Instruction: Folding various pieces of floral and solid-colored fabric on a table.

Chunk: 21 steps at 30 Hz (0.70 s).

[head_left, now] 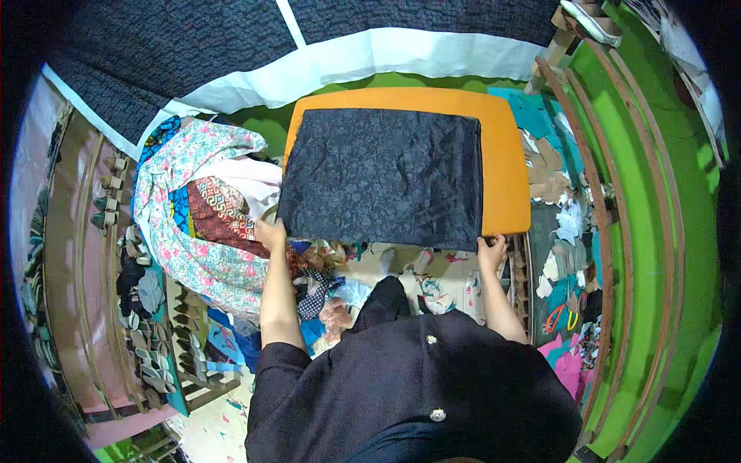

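Observation:
A dark, floral-patterned fabric piece (386,174) lies spread over an orange tabletop (505,162), its near edge hanging slightly past the table's front. At the near left corner of the fabric, my left hand (272,234) is closed on the edge. My right hand (491,251) pinches the near right corner, just off the table's front edge. Small creases run across the right part of the cloth. Close beside my left hand, a heap of flowered fabric (166,204) holds a red-and-white patterned cloth (224,208) and a pale pink cloth (243,179).
Fabric scraps (567,262) and orange-and-yellow-handled scissors (562,319) lie on a surface to the right. Wooden rails (606,193) stand along the green wall. Shoes (154,363) fill racks at the left. Scraps (432,285) litter the floor below. A dark curtain (193,54) hangs behind.

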Motion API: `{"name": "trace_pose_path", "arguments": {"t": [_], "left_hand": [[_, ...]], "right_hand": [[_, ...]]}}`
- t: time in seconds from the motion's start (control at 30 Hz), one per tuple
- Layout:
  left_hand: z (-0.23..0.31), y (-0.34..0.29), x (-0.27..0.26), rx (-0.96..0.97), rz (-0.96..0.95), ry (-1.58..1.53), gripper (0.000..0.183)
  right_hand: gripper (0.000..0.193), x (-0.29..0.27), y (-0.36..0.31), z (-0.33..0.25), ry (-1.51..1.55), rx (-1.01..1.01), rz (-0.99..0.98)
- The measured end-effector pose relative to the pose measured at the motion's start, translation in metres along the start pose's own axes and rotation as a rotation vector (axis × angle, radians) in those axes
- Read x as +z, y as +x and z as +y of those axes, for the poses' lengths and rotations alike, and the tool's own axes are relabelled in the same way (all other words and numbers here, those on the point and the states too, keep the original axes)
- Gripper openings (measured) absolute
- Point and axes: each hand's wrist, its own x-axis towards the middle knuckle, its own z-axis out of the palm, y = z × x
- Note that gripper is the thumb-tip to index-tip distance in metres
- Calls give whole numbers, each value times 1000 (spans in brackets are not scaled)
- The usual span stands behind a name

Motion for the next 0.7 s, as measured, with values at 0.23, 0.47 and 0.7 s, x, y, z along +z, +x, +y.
{"name": "trace_pose_path", "arguments": {"t": [0.23, 0.47, 0.7], "left_hand": [[107, 47, 14, 644, -35, -6, 35], [198, 132, 80, 925, -342, 374, 43], [209, 196, 152, 877, -601, 515, 62]], "right_hand": [[45, 25, 65, -130, -177, -367, -115], [44, 87, 182, -195, -359, -602, -341], [62, 111, 259, -208, -558, -405, -490]]}}
